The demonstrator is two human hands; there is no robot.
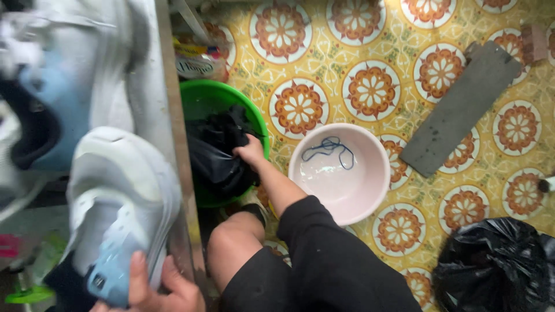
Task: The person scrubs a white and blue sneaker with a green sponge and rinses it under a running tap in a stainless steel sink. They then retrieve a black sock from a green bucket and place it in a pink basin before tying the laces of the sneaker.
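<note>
On the far left, the left hand (153,289) held a white and blue shoe (118,214) up close to the camera. Its fingers were curled around the heel end, with the thumb pressed on the blue part. Another shoe (52,86) of the same kind showed blurry above it, and I could not tell what held that one.

Next to the shoes ran a thin post (176,133). Just past it sat a green tub (205,98) on the patterned floor (404,34). Dark cloth (217,153) filled the tub. The right hand (251,151) reached into it, and its fingers were closed on the cloth.

Beside the tub stood a pink bowl (370,190) with a little water and a blue lace (329,147) inside. Further right lay a grey board (462,107), and a black bag (497,263) sat in the corner.

To do this well, I think the shoe needed a firm, steady hold so it would not slip, and the cloth should be gripped tight and moved slowly so water stayed in the tub
</note>
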